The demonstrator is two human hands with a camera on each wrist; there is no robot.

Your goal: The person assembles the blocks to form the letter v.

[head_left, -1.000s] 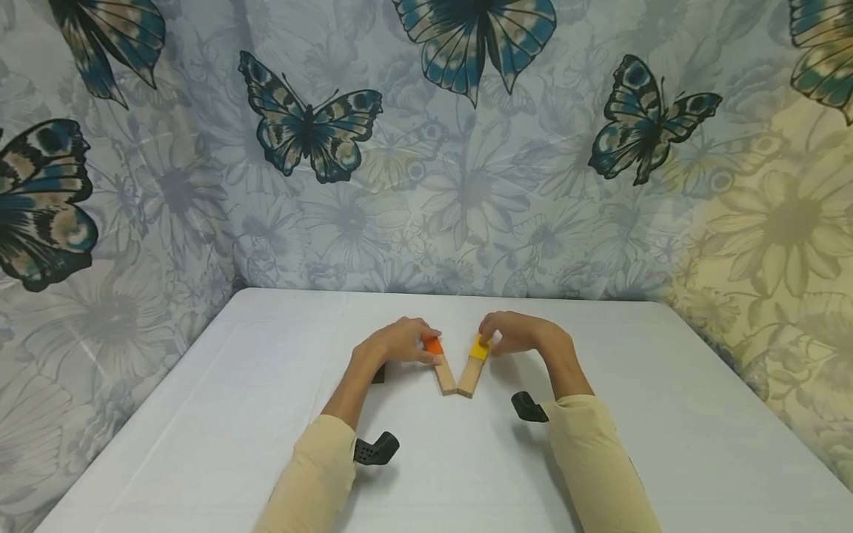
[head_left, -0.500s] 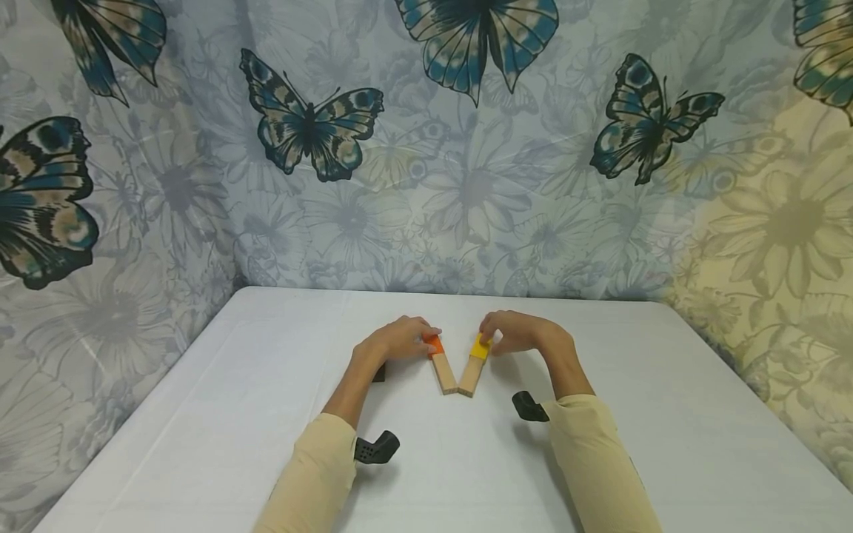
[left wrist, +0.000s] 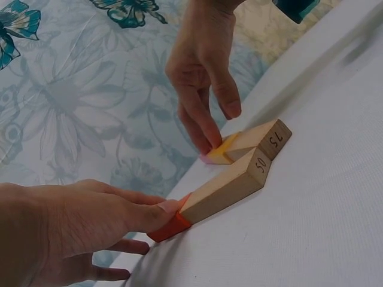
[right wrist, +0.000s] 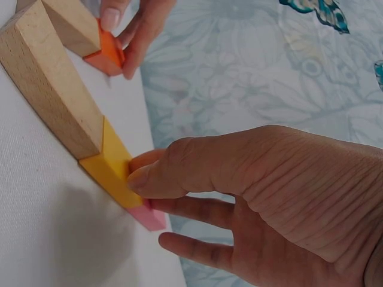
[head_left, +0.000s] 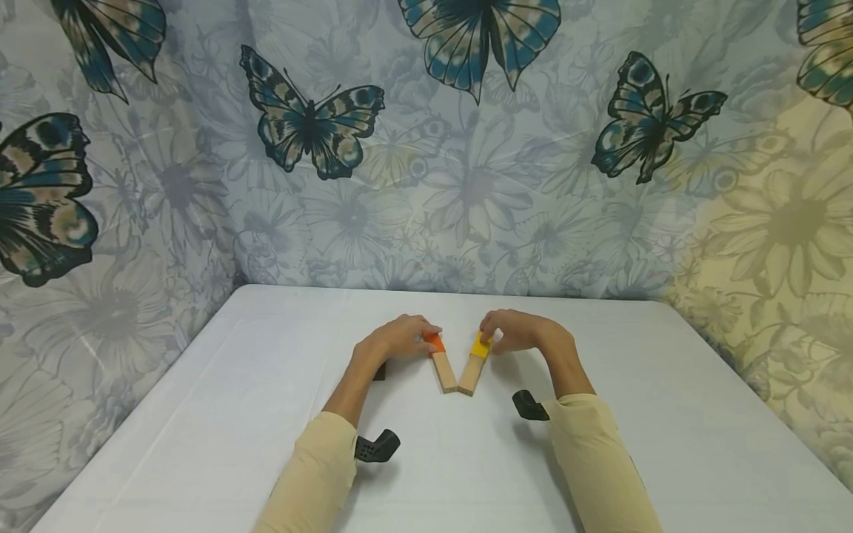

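Head view: two wooden blocks sit mid-frame on the white table (head_left: pixel 200 414), near ends touching in a V. Left hand (head_left: pixel 397 339) pinches the orange-tipped block (head_left: pixel 443 366); right hand (head_left: pixel 516 332) pinches the yellow-tipped block (head_left: pixel 473 366). Uneven pushing could split the V. Long axes run away from the camera, coloured tips splaying outward.

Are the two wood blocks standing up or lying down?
Lying down: both blocks rest flat on the table, near ends touching in a V.

White table (head_left: pixel 200 414); butterfly-and-flower print curtain (head_left: pixel 466 185) hanging behind it.
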